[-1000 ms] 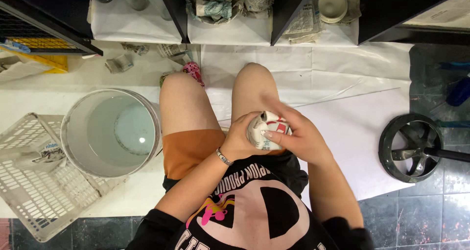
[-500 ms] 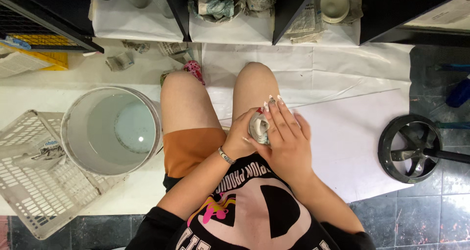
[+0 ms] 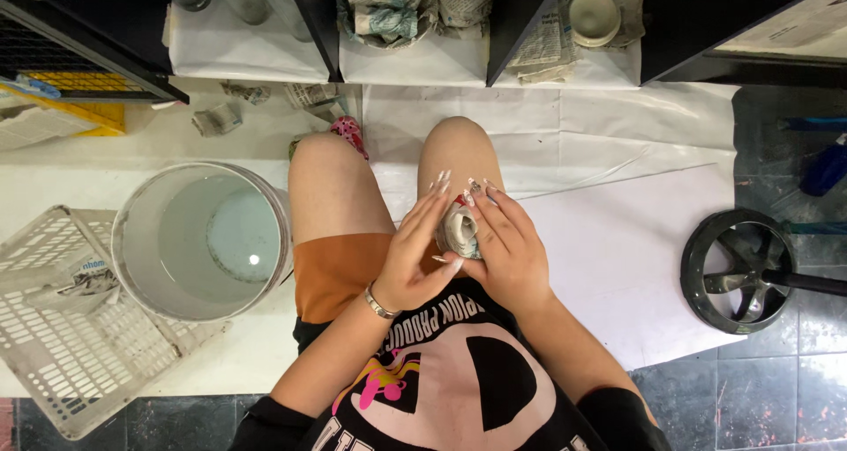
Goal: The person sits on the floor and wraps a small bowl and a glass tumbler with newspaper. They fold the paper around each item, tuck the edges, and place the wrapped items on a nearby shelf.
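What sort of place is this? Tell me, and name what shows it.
Probably a shop's storage or packing corner. Dark shelves hold items wrapped in newspaper, white paper covers the floor, and both hands press a small paper-wrapped bundle beside a bucket.

bundle (image 3: 459,230): crumpled newsprint paper | bucket (image 3: 201,241): smooth translucent plastic | basket (image 3: 53,345): white plastic lattice | floor sheet (image 3: 618,266): matt paper

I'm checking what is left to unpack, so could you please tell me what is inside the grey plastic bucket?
The grey plastic bucket shows only its pale round bottom with a small bright glint; no object lies in it. Whether it holds clear water cannot be told.
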